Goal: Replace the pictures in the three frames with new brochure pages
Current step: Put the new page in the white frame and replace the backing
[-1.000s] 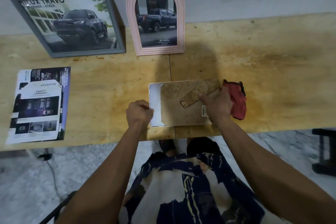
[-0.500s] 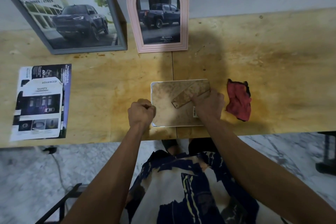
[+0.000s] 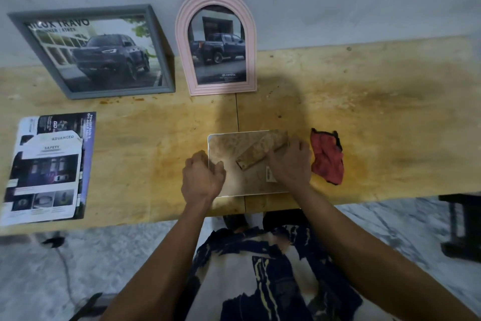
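A white-rimmed frame (image 3: 229,185) lies face down near the table's front edge, its brown backing board up and its fold-out stand (image 3: 260,150) slanting across it. My left hand (image 3: 201,177) grips the frame's left edge. My right hand (image 3: 289,164) presses on the backing at the stand's right end. A grey rectangular frame (image 3: 161,60) and a pink arched frame (image 3: 182,42) lean on the wall, each showing a dark pickup truck. Brochure pages (image 3: 49,167) lie at the table's left.
A crumpled red cloth (image 3: 326,158) lies just right of my right hand. The wooden table (image 3: 377,112) runs along a grey wall. A dark stool or stand (image 3: 463,227) sits on the marble floor at the right. A cable trails under the left side.
My right hand has let go of the red cloth, which now lies on the table. That hand moved left onto the frame's back. My left hand stays on the left edge.
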Demonstrator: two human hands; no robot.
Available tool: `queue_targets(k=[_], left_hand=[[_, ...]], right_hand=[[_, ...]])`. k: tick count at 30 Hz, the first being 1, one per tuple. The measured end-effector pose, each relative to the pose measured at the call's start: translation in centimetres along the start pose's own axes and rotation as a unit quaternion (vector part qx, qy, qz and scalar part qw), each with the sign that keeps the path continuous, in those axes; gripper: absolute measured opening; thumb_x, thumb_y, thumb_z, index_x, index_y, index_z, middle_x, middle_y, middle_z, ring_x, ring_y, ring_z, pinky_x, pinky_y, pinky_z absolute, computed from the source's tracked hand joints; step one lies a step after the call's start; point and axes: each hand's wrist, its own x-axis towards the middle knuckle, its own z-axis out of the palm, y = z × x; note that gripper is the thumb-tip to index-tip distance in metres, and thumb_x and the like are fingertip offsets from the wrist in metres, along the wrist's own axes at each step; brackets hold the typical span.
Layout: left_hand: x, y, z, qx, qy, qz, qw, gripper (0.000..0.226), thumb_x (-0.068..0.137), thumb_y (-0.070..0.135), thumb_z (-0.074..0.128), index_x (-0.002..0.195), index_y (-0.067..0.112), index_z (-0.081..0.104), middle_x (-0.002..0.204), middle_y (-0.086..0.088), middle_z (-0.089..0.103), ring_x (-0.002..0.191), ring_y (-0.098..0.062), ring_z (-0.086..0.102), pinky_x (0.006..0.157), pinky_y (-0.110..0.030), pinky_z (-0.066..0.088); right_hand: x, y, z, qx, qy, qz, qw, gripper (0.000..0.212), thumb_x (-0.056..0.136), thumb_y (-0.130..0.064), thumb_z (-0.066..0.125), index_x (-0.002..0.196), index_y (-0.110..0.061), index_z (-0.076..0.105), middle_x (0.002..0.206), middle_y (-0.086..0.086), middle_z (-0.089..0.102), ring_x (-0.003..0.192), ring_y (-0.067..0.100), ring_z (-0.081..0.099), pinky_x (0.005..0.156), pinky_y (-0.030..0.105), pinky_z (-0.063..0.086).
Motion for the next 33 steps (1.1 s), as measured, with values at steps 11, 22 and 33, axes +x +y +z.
queue_targets(k=[11, 22, 33], left_hand=[[0.6, 1.6, 1.3, 0.205, -0.13, 0.173, 0.955, 0.097, 0.076, 0.059, 0.075, 0.154, 0.029, 0.026, 0.162, 0.002, 0.01, 0.149, -0.03, 0.001, 0.098, -0.046, 0.048], [1.3, 1.4, 0.1, 0.273, -0.168, 0.183, 0.929, 0.107, 0.073, 0.045, 0.084, 0.156, 0.036, 0.018, 0.165, 0.005, 0.006, 0.149, -0.03, 0.001, 0.096, -0.044, 0.049], [2.7, -0.4, -0.6, 0.216, -0.154, 0.2, 0.943, 0.12, 0.053, 0.029, 0.096, 0.153, 0.024, 0.029, 0.161, 0.009, 0.029, 0.143, -0.024, 0.016, 0.096, -0.042, 0.048]], right_hand=[[-0.4, 1.0, 1.7, -0.199, -0.078, -0.176, 0.961, 0.072, 0.096, -0.048, 0.045, 0.155, -0.02, 0.015, 0.165, 0.004, 0.007, 0.151, 0.027, -0.004, 0.113, 0.049, 0.029], [0.4, 1.3, 1.5, -0.227, -0.131, -0.186, 0.947, 0.081, 0.093, -0.051, 0.05, 0.156, -0.021, 0.01, 0.165, 0.002, 0.0, 0.151, 0.025, -0.009, 0.117, 0.051, 0.023], [2.2, 3.0, -1.3, -0.259, -0.211, -0.215, 0.917, 0.115, 0.074, -0.04, 0.081, 0.156, -0.033, 0.001, 0.163, -0.012, -0.014, 0.15, 0.012, -0.014, 0.117, 0.058, 0.019]])
